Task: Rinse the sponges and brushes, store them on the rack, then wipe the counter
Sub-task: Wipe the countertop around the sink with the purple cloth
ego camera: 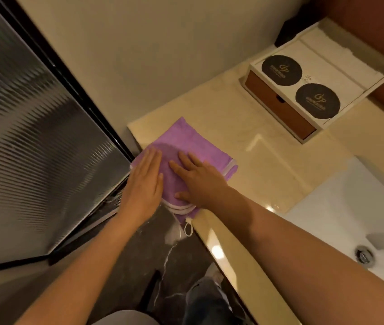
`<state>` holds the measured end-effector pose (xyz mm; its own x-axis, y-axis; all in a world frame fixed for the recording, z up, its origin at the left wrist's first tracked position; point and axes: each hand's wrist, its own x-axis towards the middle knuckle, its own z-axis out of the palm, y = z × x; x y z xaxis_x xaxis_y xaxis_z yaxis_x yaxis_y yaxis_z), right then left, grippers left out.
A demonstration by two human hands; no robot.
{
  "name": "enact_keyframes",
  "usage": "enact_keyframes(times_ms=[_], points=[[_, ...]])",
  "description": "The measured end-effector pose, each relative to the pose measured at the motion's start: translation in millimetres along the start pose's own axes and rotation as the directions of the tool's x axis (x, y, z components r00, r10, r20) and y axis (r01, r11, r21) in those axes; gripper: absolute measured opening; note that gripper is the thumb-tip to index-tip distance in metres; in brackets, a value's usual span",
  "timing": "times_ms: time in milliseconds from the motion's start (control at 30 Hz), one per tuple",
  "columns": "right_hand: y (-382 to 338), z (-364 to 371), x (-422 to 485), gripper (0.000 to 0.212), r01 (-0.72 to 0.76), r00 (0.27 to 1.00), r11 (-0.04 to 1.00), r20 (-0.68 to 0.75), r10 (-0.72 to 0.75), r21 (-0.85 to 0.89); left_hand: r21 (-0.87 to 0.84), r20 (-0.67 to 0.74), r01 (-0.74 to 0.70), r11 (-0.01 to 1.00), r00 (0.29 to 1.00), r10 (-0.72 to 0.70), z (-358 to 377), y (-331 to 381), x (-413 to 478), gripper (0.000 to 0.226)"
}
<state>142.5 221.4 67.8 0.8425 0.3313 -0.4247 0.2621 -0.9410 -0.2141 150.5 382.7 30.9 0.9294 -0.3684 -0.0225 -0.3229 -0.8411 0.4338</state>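
Note:
A folded purple cloth (186, 141) with white trim lies on the near left corner of the cream stone counter (268, 156). Part of the cloth and its white loop hang over the counter's front edge. My left hand (145, 184) rests flat on the cloth's left side, fingers together and pointing away. My right hand (200, 181) presses flat on the cloth's middle, fingers spread. Neither hand grips anything. No sponges, brushes or rack are in view.
A white and brown drawer box (287, 109) with two dark round coasters on top stands at the counter's back right. A white sink (350, 219) with a metal drain (364, 254) lies at right. A ribbed glass door (34, 148) stands left, over dark marble floor (162, 254).

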Motion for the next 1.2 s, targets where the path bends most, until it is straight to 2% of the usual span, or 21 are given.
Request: enact_keyframes(times_ms=[67,300,367,500,567,667,800,900,1000,1100,1200], points=[[-3,-5,18,0.08,-0.005,1.0,1.0,0.005,0.005,0.01,-0.003,-0.006,0.069,0.998,0.998,-0.069,-2,-4,6,0.064],[-4,-20,58,0.07,-0.041,0.999,0.997,-0.003,0.041,0.067,0.014,0.082,0.115,0.993,0.99,-0.115,-13,-14,48,0.062],[-1,-26,66,0.067,-0.024,1.0,0.997,-0.009,0.025,0.075,0.05,0.078,0.109,0.993,0.991,-0.112,-15,-19,57,0.056],[8,-33,77,0.066,-0.001,1.0,0.997,-0.03,0.003,0.073,0.139,0.051,0.078,0.987,0.995,-0.086,-18,-18,71,0.062],[11,-35,80,0.058,0.016,0.999,0.997,-0.051,-0.012,0.081,0.153,0.049,0.098,0.983,0.993,-0.106,-16,-12,76,0.061],[15,-37,81,0.041,-0.004,0.984,0.994,-0.178,0.024,0.112,0.115,-0.026,0.135,0.984,0.991,-0.133,-10,-6,83,0.077],[16,-32,85,0.025,-0.06,0.907,0.998,-0.418,0.057,0.007,0.04,-0.107,0.202,0.979,0.975,-0.197,-8,-2,92,0.046],[19,-25,90,0.033,-0.069,0.851,0.997,-0.524,0.049,-0.018,0.015,-0.202,0.269,0.963,0.944,-0.26,-5,5,97,0.041],[31,-19,91,0.044,-0.047,0.859,0.992,-0.512,-0.018,-0.115,0.114,-0.234,0.292,0.949,0.937,-0.26,2,9,99,0.043],[37,-25,97,0.045,-0.007,0.862,0.996,-0.506,-0.039,-0.089,0.125,-0.261,0.31,0.942,0.927,-0.271,9,7,99,0.043],[43,-35,108,0.048,0.02,0.894,0.998,-0.446,-0.047,-0.065,0.136,-0.227,0.301,0.944,0.937,-0.266,17,5,98,0.061]])
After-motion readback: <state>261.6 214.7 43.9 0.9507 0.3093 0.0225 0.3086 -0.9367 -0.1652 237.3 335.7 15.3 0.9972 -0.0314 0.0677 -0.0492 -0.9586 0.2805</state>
